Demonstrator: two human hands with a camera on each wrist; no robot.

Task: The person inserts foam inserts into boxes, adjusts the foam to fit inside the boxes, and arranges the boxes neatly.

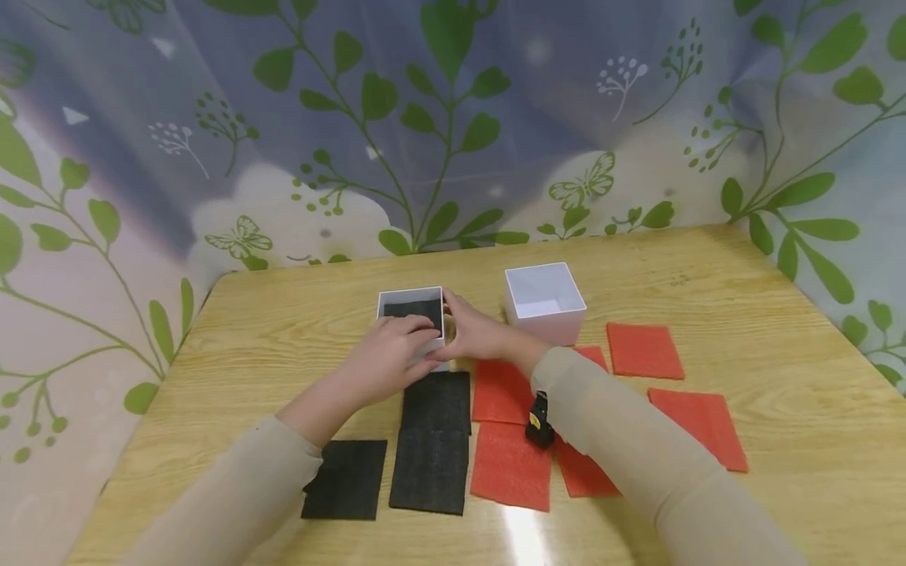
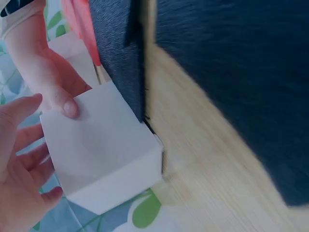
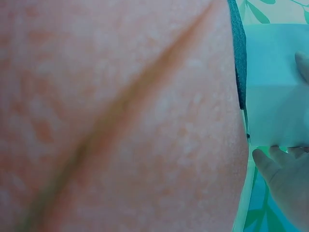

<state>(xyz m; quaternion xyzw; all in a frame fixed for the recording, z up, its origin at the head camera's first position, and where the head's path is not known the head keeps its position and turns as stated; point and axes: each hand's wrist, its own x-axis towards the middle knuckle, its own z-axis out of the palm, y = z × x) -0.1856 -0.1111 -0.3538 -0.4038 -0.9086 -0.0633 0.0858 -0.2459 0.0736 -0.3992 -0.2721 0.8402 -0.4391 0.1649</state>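
Note:
A white box (image 1: pixel 412 296) stands at the middle of the table with black cloth (image 1: pixel 406 307) inside. My right hand (image 1: pixel 477 332) grips its right side, and in the left wrist view the thumb of that hand (image 2: pixel 60 84) lies on the white box (image 2: pixel 99 140). Over the box's near edge is my left hand (image 1: pixel 388 354), its fingers reaching to the opening; the left wrist view shows this hand (image 2: pixel 24 164) with fingers spread beside the box. Its fingertips are partly hidden in the head view. The right wrist view shows the box (image 3: pixel 275 96) at its right edge.
Black squares (image 1: pixel 428 472) lie in front of the box, one (image 1: pixel 347 479) further left. Several red squares (image 1: pixel 511 464) lie to the right, some partly under my right forearm. A second white box (image 1: pixel 548 326) stands behind them. A patterned curtain (image 1: pixel 453 118) hangs behind the table.

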